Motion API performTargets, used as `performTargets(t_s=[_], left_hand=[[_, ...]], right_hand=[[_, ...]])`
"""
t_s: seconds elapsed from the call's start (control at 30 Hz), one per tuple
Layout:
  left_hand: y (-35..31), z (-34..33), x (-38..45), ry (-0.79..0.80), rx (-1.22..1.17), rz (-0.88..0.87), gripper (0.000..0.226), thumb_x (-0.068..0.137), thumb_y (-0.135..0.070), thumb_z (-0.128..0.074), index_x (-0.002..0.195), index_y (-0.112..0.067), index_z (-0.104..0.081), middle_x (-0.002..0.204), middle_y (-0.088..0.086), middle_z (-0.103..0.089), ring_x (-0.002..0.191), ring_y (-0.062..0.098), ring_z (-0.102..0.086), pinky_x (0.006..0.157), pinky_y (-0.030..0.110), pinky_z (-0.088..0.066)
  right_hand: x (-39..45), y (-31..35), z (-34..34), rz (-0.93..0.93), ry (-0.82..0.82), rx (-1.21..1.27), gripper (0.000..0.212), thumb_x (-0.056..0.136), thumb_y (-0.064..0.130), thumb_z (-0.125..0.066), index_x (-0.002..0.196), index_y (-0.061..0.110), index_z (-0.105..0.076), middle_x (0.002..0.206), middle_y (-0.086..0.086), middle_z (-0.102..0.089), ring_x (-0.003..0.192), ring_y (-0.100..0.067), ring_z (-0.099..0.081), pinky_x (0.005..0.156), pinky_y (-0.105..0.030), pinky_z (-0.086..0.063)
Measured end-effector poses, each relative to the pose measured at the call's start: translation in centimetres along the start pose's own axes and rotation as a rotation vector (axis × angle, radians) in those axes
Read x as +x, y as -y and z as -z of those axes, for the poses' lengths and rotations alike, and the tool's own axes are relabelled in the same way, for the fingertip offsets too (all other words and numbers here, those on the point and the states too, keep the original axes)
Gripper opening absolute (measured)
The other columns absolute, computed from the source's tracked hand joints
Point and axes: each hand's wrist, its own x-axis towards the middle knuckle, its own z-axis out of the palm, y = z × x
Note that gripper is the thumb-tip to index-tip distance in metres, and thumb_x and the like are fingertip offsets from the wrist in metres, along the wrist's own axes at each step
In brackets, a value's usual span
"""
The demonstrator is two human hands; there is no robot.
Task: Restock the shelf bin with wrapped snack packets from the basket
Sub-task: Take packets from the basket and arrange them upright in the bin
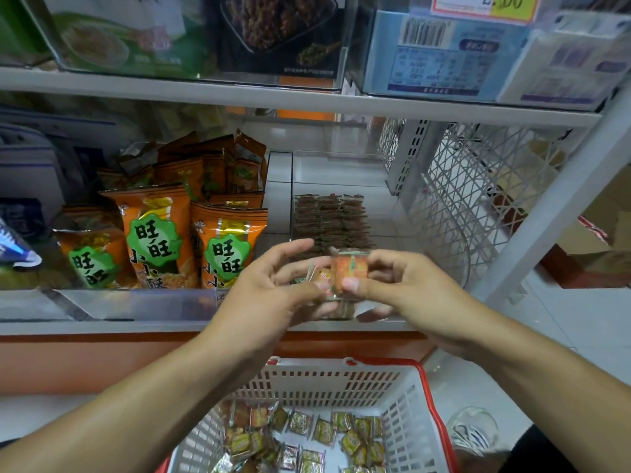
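My right hand (392, 285) has an orange packet (348, 273) pinched upright, thumb on the near face, fingers curled round the far side. My left hand (273, 285) is right against it, fingers curled loosely round a few more small packets (321, 278), blurred, so I can't count them. Both hands meet just above the near lip of the clear bin (341, 165), which runs straight back from my grip along the shelf.

Just beyond my fingertips, inside the bin, rows of stacked packets (331, 220) already sit in neat overlapping lines; behind them the bin floor is bare. Off to the left of my grip, big orange snack bags (157, 237) lean together in their own section. Directly below my wrists is the basket (403, 404), white sides, red rim, with plenty of loose wrapped packets (307, 435) scattered on its floor.

The risk now, I reckon: the wrappers look slick and my left-hand bundle is loosely held, so one could slip free and fall outside the bin. Dropping the orange one carelessly could also knock the tidy rows askew.
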Motion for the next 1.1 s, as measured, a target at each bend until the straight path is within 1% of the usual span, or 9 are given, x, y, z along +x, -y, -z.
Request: performTargets(t_s=[0.13,0.23,0.37,0.43,0.6,0.77,0.83,1.0,1.1], left_hand=[[-0.2,0.0,0.3,-0.048,-0.042,0.018,0.042,0.095,0.013,-0.056,0.128,-0.013,-0.063,0.114,0.007,-0.078,0.102,0.028,-0.076,0.072,0.030,-0.063],[-0.1,-0.3,0.2,-0.019,-0.081,0.041,0.037,0.098,0.006,-0.055,0.128,-0.014,-0.061,0.116,0.009,-0.077,0.100,0.033,-0.076,0.070,0.035,-0.064],[-0.1,-0.5,0.2,-0.001,-0.158,0.039,0.037,0.101,0.005,-0.050,0.129,-0.016,-0.062,0.123,0.003,-0.075,0.104,0.029,-0.075,0.071,0.037,-0.065],[-0.3,-0.6,0.2,0.009,-0.190,0.043,0.037,0.101,0.005,-0.050,0.129,-0.016,-0.062,0.124,0.002,-0.074,0.106,0.025,-0.075,0.073,0.036,-0.065],[-0.3,-1.1,0.4,0.011,-0.257,0.077,0.036,0.098,0.006,-0.049,0.125,-0.011,-0.065,0.122,0.007,-0.075,0.103,0.021,-0.075,0.081,0.043,-0.064],[0.2,-1.3,0.1,0.071,-0.266,0.102,0.037,0.087,-0.001,-0.059,0.123,-0.009,-0.065,0.120,0.008,-0.076,0.100,0.028,-0.076,0.067,0.042,-0.064],[0.4,-1.4,0.0,0.095,-0.259,0.097,0.045,0.079,-0.005,-0.068,0.123,-0.009,-0.065,0.121,0.008,-0.075,0.103,0.030,-0.075,0.073,0.044,-0.065],[1.3,-1.7,-0.3,0.041,-0.164,0.014,0.052,0.067,0.001,-0.076,0.118,-0.008,-0.068,0.116,0.014,-0.076,0.097,0.025,-0.076,0.069,0.024,-0.061],[1.3,-1.5,-0.2,0.032,-0.167,-0.026,0.048,0.071,-0.002,-0.073,0.118,-0.010,-0.068,0.117,0.010,-0.076,0.098,0.023,-0.076,0.071,0.024,-0.061]], right_hand=[[-0.3,0.1,0.5,0.316,-0.264,-0.151,0.029,0.083,0.011,-0.081,0.107,0.026,-0.076,0.101,0.006,-0.078,0.093,-0.011,-0.073,0.079,-0.021,-0.056],[-1.0,-0.1,-0.1,0.493,-0.314,-0.385,0.044,0.083,-0.001,-0.076,0.111,0.034,-0.077,0.111,0.014,-0.068,0.100,-0.004,-0.066,0.080,-0.011,-0.049],[-2.0,-0.7,-0.8,0.435,-0.155,-0.553,0.041,0.090,0.021,-0.075,0.126,0.040,-0.069,0.138,0.023,-0.050,0.129,-0.001,-0.050,0.106,-0.014,-0.040],[-2.4,-0.6,-1.0,0.431,-0.093,-0.581,0.040,0.093,0.032,-0.071,0.131,0.042,-0.064,0.143,0.026,-0.045,0.133,0.003,-0.045,0.109,-0.011,-0.034],[-2.7,-0.8,-1.4,0.449,-0.197,-0.507,0.055,0.082,0.015,-0.082,0.130,0.036,-0.066,0.128,0.021,-0.054,0.119,-0.006,-0.057,0.092,-0.016,-0.048],[-2.4,-0.8,-1.2,0.431,-0.261,-0.448,0.054,0.074,0.011,-0.088,0.118,0.033,-0.066,0.112,0.016,-0.059,0.100,-0.012,-0.064,0.078,-0.025,-0.054],[-2.3,-0.8,-1.1,0.426,-0.275,-0.446,0.052,0.072,0.012,-0.089,0.114,0.033,-0.068,0.110,0.016,-0.059,0.097,-0.013,-0.064,0.076,-0.022,-0.053],[-2.6,-0.9,-1.3,0.369,-0.261,-0.458,0.060,0.068,0.026,-0.093,0.119,0.042,-0.065,0.117,0.016,-0.056,0.098,-0.010,-0.063,0.077,-0.018,-0.051],[-2.3,-0.6,-0.9,0.139,-0.143,-0.134,0.071,0.068,0.026,-0.093,0.129,0.037,-0.059,0.124,0.007,-0.066,0.105,-0.013,-0.069,0.084,-0.026,-0.057]])
